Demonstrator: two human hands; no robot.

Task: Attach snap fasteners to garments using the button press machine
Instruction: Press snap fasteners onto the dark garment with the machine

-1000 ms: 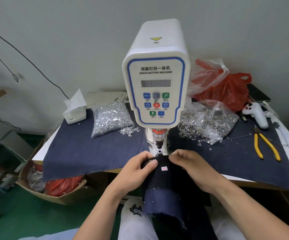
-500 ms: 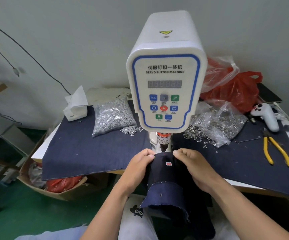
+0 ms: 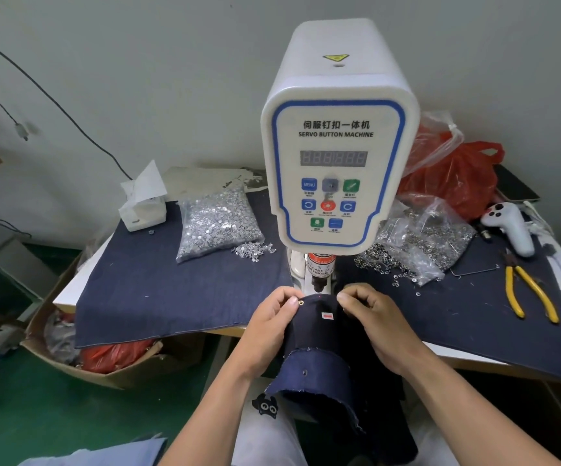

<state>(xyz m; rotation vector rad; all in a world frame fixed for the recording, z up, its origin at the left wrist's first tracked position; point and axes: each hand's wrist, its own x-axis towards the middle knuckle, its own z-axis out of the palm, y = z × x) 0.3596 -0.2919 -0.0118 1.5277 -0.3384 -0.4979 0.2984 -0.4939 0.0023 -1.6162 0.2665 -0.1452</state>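
Observation:
A white servo button machine [image 3: 336, 156] stands at the table's middle, its press head [image 3: 318, 277] just above a dark denim garment [image 3: 316, 334]. My left hand [image 3: 272, 317] pinches the garment's top left edge beside a small brass snap [image 3: 301, 302]. My right hand [image 3: 373, 317] pinches the top right edge. A red laser dot [image 3: 320, 297] lies on the cloth under the press head. A small red-and-white label [image 3: 327, 316] and a second snap [image 3: 305, 372] show lower on the garment, which hangs toward my lap.
A bag of silver snap parts [image 3: 215, 223] lies left of the machine, another bag of ring parts [image 3: 420, 240] right. Yellow pliers [image 3: 527, 290], a white controller [image 3: 510, 227], a red bag [image 3: 457, 176] and a tissue box [image 3: 143, 210] sit on the denim-covered table [image 3: 158, 280].
The view has moved closer to the machine. Both hands have shifted the garment slightly under the press head; a brass snap now shows by my left thumb.

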